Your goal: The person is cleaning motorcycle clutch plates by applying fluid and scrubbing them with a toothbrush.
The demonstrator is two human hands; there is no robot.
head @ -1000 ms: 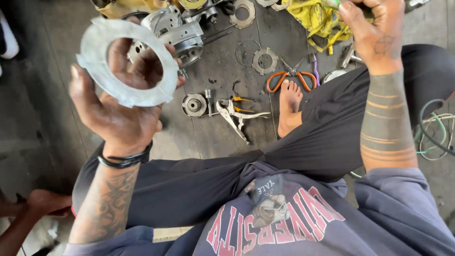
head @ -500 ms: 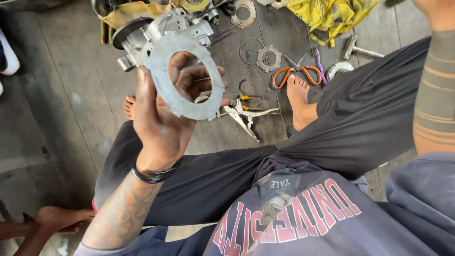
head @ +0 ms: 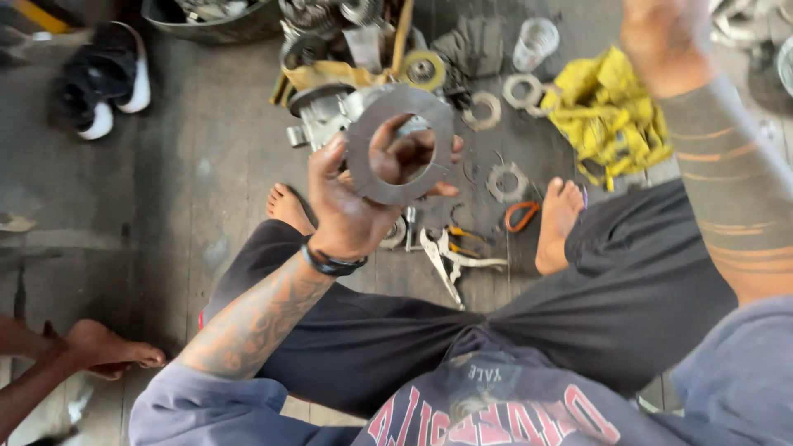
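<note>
Left hand (head: 351, 211) grasping grey ring plate (head: 402, 145) — face toward camera; right hand (head: 661, 37) blurred, grip unclear

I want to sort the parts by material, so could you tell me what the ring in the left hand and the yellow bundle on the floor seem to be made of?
The flat ring in the left hand looks like dull grey metal, thin and matte. The yellow bundle looks like cloth: crumpled, soft folds.

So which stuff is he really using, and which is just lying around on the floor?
In use:
- left hand
- flat metal ring, gripped in that hand
- right hand, raised, blurred

Lying about:
- locking pliers
- yellow cloth
- orange-handled tool
- small rings
- shoes
- engine part
</note>
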